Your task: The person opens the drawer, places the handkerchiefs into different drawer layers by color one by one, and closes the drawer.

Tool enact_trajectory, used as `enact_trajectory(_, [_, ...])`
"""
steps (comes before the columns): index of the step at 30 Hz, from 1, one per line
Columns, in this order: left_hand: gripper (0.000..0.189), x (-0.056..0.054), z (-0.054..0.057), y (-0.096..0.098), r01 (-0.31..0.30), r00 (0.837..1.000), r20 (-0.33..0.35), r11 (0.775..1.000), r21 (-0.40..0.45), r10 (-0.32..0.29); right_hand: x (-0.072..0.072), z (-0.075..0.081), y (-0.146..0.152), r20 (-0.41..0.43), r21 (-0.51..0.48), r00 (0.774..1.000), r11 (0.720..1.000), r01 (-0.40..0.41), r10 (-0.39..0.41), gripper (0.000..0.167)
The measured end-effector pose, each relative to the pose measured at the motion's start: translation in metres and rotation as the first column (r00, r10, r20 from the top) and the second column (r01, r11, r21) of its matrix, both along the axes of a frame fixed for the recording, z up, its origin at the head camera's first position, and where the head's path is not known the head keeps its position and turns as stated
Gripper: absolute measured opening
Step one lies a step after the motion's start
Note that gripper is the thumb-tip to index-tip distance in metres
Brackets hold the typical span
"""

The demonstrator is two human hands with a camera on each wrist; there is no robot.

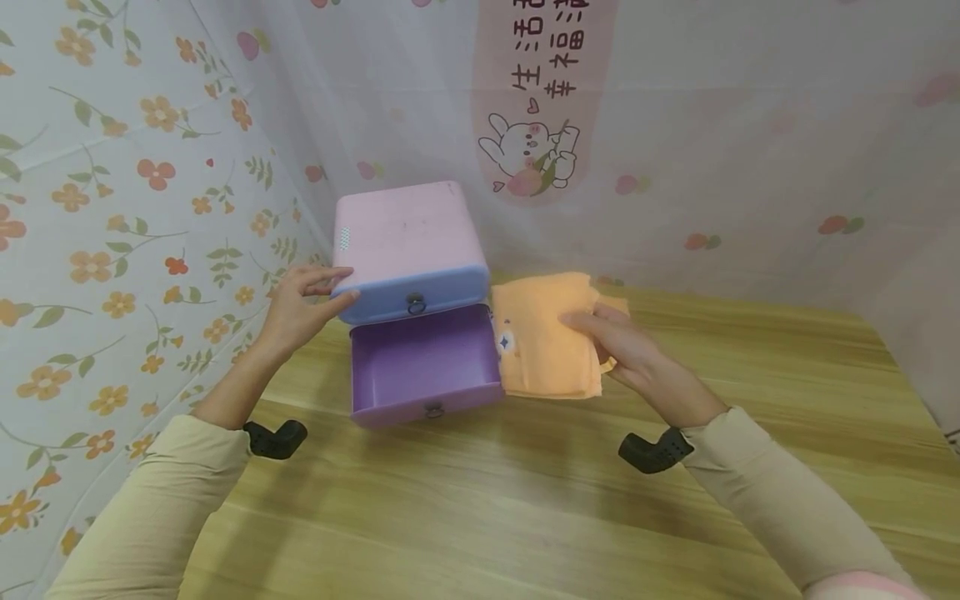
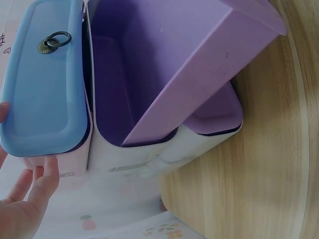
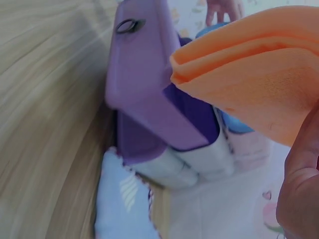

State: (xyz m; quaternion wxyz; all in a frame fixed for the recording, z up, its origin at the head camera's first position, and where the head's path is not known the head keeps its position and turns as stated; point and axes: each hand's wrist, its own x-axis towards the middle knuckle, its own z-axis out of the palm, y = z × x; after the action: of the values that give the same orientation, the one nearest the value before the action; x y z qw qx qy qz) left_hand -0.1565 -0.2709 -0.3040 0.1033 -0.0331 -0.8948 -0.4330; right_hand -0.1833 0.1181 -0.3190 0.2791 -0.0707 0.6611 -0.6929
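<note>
A small drawer unit with a pink top (image 1: 408,225) stands on the table. Its blue upper drawer (image 1: 420,292) is closed, while the purple drawer (image 1: 423,362) below is pulled out with its bare inside showing. At the unit's upper left corner, my left hand (image 1: 296,308) rests its fingertips against the top, side and blue front. My right hand (image 1: 626,342) pinches a folded orange towel (image 1: 543,333) by its right side, thumb on top. The towel, with a small face motif, is held up just right of the open drawer. Some right fingers are hidden behind it.
Below the open drawer is another closed purple drawer (image 2: 219,112). A light blue cloth item (image 3: 124,199) with a patterned edge lies beside the unit on the wood-grain table (image 1: 480,508). Printed curtains (image 1: 675,150) hang behind and on the left.
</note>
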Motion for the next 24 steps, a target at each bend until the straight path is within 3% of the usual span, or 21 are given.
enact_trajectory(9, [0.044,0.002,0.001,0.002,-0.004,1.0,-0.006,1.0,-0.006,0.004,0.001,0.003,-0.03,0.032,-0.136,0.998,0.99,-0.043,0.048,0.033])
enact_trajectory(14, [0.045,0.003,0.002,0.003,-0.005,1.0,-0.008,1.0,0.002,0.005,0.001,-0.004,-0.048,0.05,-0.104,0.996,0.993,-0.064,0.069,0.034])
enact_trajectory(24, [0.044,0.003,0.001,0.002,0.001,1.0,-0.017,1.0,0.001,-0.001,-0.004,-0.017,-0.068,0.14,-0.04,0.989,0.998,-0.046,0.051,0.008])
